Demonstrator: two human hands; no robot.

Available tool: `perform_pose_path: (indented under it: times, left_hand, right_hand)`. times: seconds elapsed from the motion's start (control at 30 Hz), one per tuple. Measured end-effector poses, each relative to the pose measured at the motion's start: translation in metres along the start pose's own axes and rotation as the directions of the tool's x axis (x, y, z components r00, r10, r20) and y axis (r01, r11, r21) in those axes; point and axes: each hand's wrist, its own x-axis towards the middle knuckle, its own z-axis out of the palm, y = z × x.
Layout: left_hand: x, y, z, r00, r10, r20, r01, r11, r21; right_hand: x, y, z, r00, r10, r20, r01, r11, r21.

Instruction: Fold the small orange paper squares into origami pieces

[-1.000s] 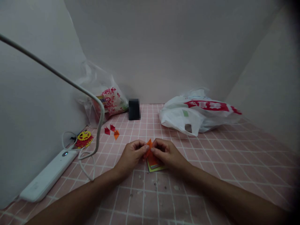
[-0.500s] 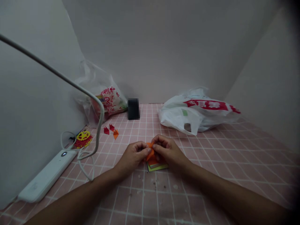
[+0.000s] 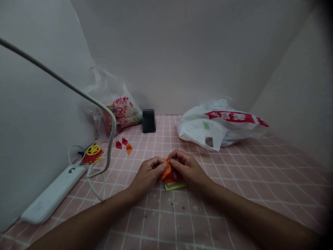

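Observation:
An orange piece of folded origami paper (image 3: 167, 171) is pinched between my two hands. My left hand (image 3: 150, 172) is closed on its left edge, thumb on top. On the other side, the thumb and fingers of my right hand (image 3: 187, 169) grip its upper right part. Right below lies a small stack of coloured paper sheets (image 3: 177, 186), with orange and yellow-green showing; my right hand covers part of it. Farther left on the table are two red folded paper pieces (image 3: 119, 144) and an orange folded paper piece (image 3: 129, 149).
A white power strip (image 3: 52, 194) with looping cable lies at left, beside yellow and red cut-out shapes (image 3: 93, 152). A thick grey cable (image 3: 65, 83) crosses the upper left. Plastic bags stand at back left (image 3: 125, 111) and back right (image 3: 221, 125), with a dark blurred block (image 3: 148, 121) between.
The orange paper has tilted slightly between my fingers, its lower point shifting a little left. Both hands keep their pinch, and the view has shifted slightly.

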Motion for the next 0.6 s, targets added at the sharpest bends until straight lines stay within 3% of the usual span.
perform_pose_path:
  times: [0.6]
  left_hand:
    - [-0.0009, 0.0038, -0.0022, 0.997, 0.074, 0.022, -0.076, 0.989, 0.125]
  right_hand:
    - [-0.0011, -0.0035, 0.0013, 1.0, 0.008, 0.028, -0.007, 1.0, -0.019]
